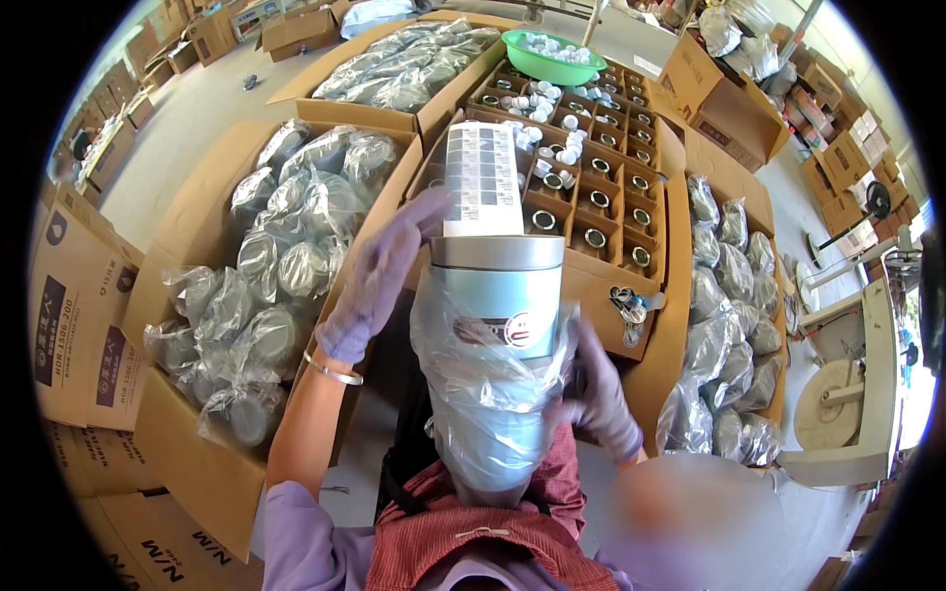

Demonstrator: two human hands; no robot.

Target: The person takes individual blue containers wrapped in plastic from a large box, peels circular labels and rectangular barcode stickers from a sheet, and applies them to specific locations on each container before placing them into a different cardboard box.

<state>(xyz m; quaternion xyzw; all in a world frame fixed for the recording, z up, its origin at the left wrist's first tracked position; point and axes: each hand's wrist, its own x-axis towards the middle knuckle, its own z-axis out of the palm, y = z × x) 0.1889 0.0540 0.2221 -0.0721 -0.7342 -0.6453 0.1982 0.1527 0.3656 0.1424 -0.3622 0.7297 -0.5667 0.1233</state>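
Observation:
A light-blue metal canister with a grey rim stands in front of my body, its lower part wrapped in a clear plastic bag. It bears a dark and red emblem. My left hand, in a lavender glove, is raised at the canister's upper left. Its fingers are extended beside a white sheet of printed labels just beyond the canister; contact is unclear. My right hand, gloved too, is at the bag's right side, fingers spread around a dark gap. Blur hides whether it grips the plastic.
Cartons of bagged canisters stand at left, far left and right. Ahead, a divided carton holds items with metal rims and loose white caps. A green basin of caps sits on it. A metal machine frame stands right.

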